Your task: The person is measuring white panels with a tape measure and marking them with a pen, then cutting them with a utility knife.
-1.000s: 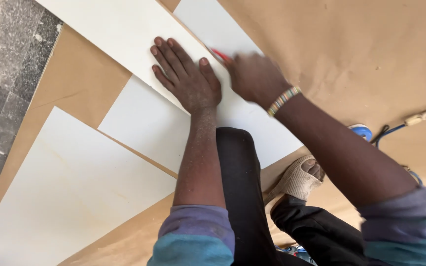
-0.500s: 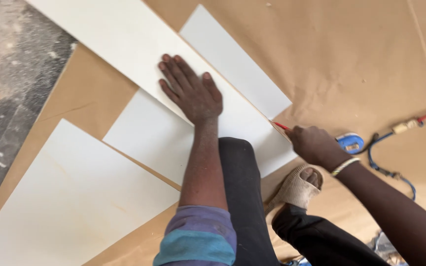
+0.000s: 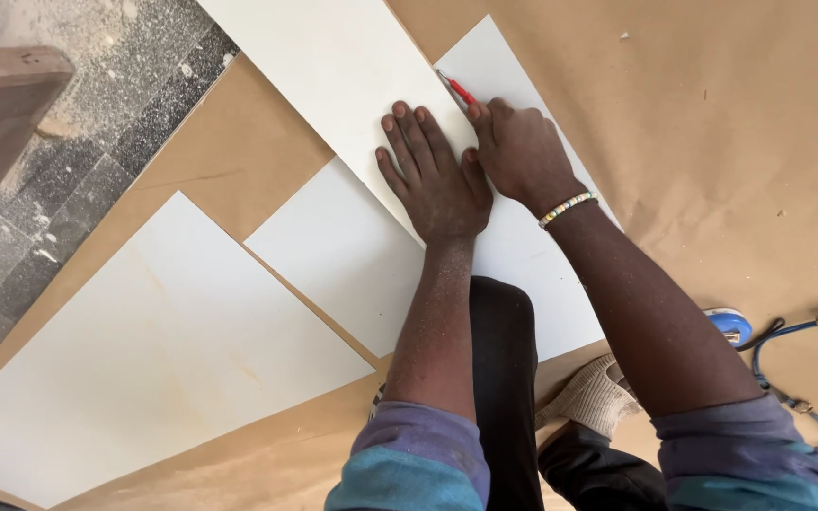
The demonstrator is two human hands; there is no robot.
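Fingers of the left hand lie spread and flat, palm down, on a long white sheet that runs diagonally away from the person. Just beside it, touching at the thumb, the right hand is closed around a red pencil, whose tip meets the long sheet's edge just ahead of the knuckles. Under both hands lies a second white sheet, and a third, larger one rests well to the left. All sit on brown board. A beaded bracelet circles the right wrist.
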